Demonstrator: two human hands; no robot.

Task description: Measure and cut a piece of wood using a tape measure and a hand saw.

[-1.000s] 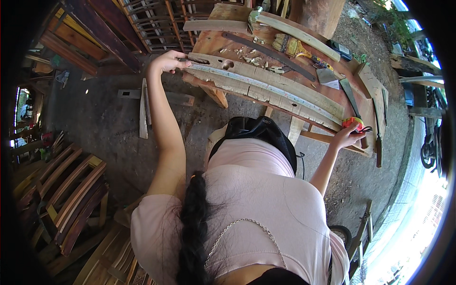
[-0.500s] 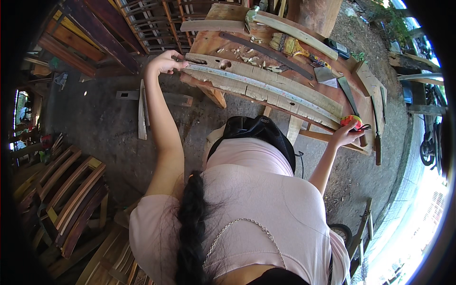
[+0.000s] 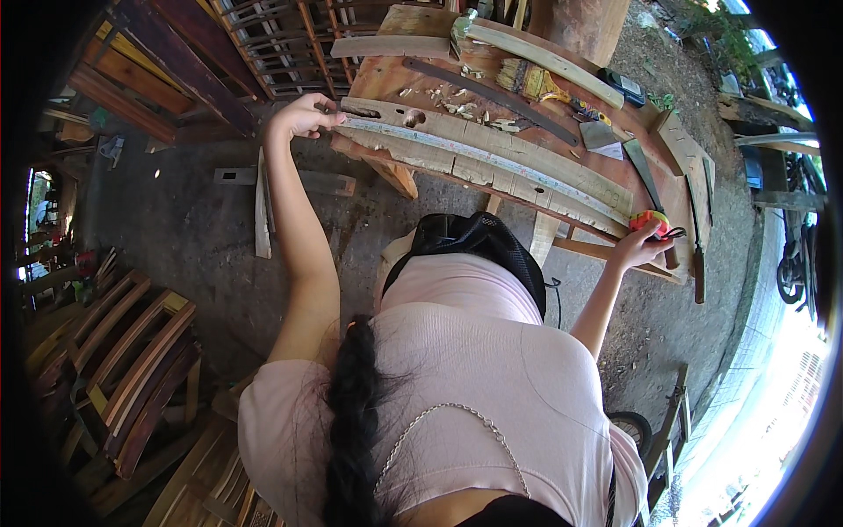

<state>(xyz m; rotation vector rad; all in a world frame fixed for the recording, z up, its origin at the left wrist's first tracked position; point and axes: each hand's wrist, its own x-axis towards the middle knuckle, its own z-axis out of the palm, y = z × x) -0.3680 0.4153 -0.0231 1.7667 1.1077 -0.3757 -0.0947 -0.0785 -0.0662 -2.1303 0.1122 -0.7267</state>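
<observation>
Along the near side of the workbench (image 3: 378,81) lies a rough, pale board (image 3: 492,143), a tape measure (image 3: 648,220) stretched whitish over it. The right hand (image 3: 637,249) wraps its red-and-yellow case; the left hand (image 3: 303,117) pinches its left end. Both holds match the earlier frame, the view barely shifted.

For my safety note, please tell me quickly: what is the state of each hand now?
Left hand: closed, holding the end of the tape blade at the left end of the board.
Right hand: closed, holding the tape measure case.
</observation>
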